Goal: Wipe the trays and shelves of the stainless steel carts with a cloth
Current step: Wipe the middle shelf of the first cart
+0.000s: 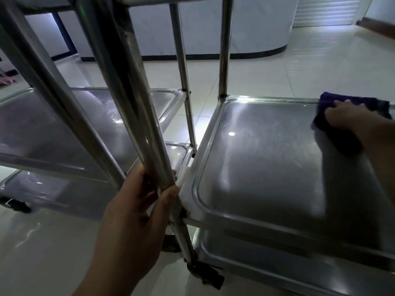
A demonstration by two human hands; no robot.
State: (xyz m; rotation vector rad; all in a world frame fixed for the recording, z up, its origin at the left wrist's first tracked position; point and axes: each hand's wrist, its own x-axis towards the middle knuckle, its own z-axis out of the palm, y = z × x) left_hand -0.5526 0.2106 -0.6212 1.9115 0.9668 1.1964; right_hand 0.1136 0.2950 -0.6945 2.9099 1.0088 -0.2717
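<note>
The right hand (342, 116) presses a dark purple cloth (333, 127) flat against the far right corner of the middle tray (267, 159) of the near stainless steel cart, fingers laid over the cloth. The left hand (139, 201) curls around that cart's front upright post (136, 116), thumb and fingers wrapped about it. A second steel cart (53, 129) stands just beside it to the left on the pale tiled floor (320, 60).

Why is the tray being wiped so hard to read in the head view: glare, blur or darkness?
Head view: the room is dim; bright glare spots sit on the tray near its far-left corner; the right hand and purple cloth look slightly motion-blurred; wide-angle distortion slants the post gripped by the left hand.
</note>
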